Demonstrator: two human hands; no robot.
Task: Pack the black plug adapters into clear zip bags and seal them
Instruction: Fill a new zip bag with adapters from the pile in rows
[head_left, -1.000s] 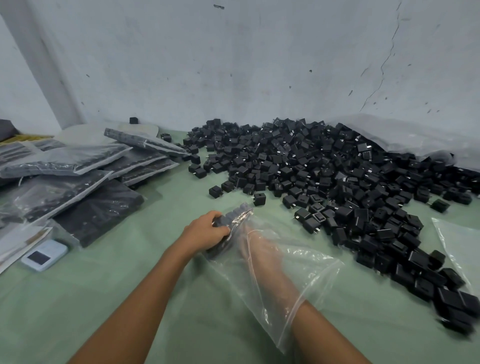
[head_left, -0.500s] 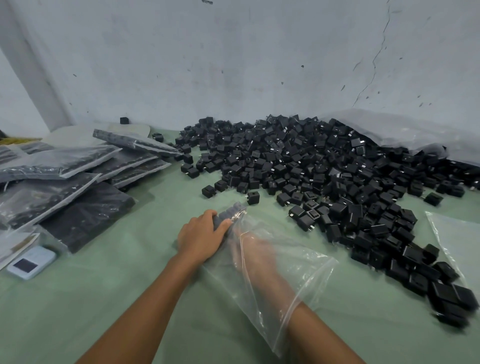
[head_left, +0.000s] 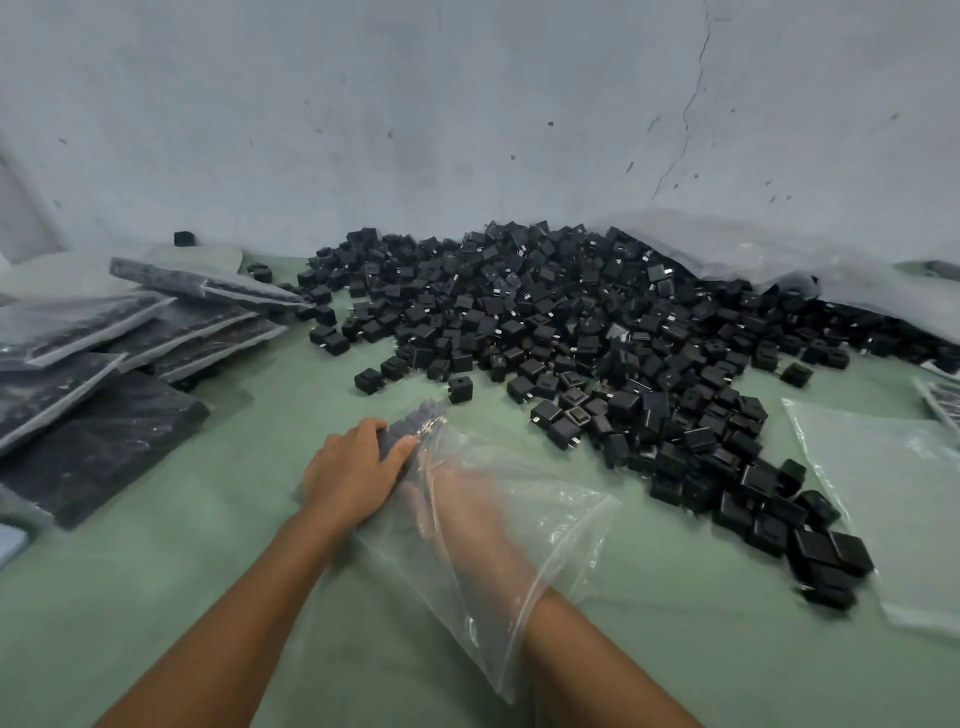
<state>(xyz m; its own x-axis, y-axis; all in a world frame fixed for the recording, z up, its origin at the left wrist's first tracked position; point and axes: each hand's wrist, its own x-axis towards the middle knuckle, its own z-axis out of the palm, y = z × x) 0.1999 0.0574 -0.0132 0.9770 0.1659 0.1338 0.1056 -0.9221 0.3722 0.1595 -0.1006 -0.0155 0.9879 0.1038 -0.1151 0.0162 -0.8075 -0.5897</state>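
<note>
The left hand (head_left: 353, 470) curls round a row of adapters (head_left: 408, 423) through the bag (head_left: 545, 525) on the table (head_left: 156, 597). The right hand (head_left: 467, 499) is inside the bag, blurred; I cannot tell its grip. The pile (head_left: 571, 322) lies just beyond.

Left forearm runs up from bottom left of frame. Left hand (head_left: 358, 470) at centre, palm down, fingers curled over a row of adapters (head_left: 408, 426) through the zip bag (head_left: 550, 525). Right forearm runs up from bottom right. Right hand (head_left: 460, 499) is wrist-deep inside the bag, blurred, finger pose unreadable.
</note>
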